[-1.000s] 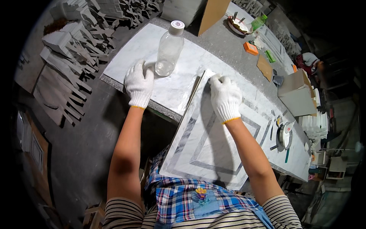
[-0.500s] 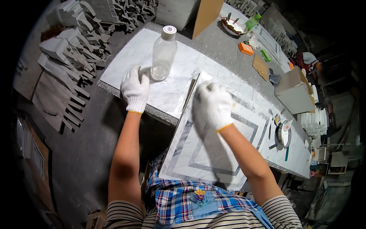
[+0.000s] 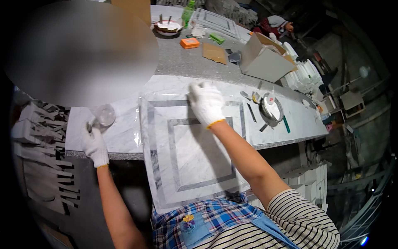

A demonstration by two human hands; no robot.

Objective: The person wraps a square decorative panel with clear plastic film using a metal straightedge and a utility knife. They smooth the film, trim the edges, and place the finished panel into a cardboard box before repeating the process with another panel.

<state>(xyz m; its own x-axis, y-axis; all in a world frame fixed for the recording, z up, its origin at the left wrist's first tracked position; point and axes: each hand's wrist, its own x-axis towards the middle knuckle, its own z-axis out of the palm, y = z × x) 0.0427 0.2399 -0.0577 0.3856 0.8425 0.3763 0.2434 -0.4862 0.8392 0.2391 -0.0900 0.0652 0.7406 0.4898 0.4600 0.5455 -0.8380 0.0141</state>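
Observation:
A rectangular marble panel [image 3: 199, 153] with grey inlaid frames lies before me, its near end reaching over the table edge to my apron. My right hand [image 3: 207, 104], in a white knit glove, rests at the panel's far edge with fingers curled. Whatever they may hold is hidden. At the far left, my gloved left hand [image 3: 95, 146] lies near the table's front edge, fingers stretched and thumb apart. Just beyond it stands a clear plastic bottle [image 3: 106, 115]; a blurred patch covers its upper part.
Right of the panel sit a round metal pan [image 3: 271, 111], a spoon [image 3: 245, 95] and a dark strip [image 3: 251, 112]. Farther back are an orange box [image 3: 189, 43], a cardboard piece [image 3: 214, 53], a carton [image 3: 267, 58] and a bowl [image 3: 168, 28]. A person [image 3: 273, 25] is at the far right.
The view has turned, so the bottle and left hand appear farther left and the panel squarer to me. My right hand has moved rightward along the panel's far edge.

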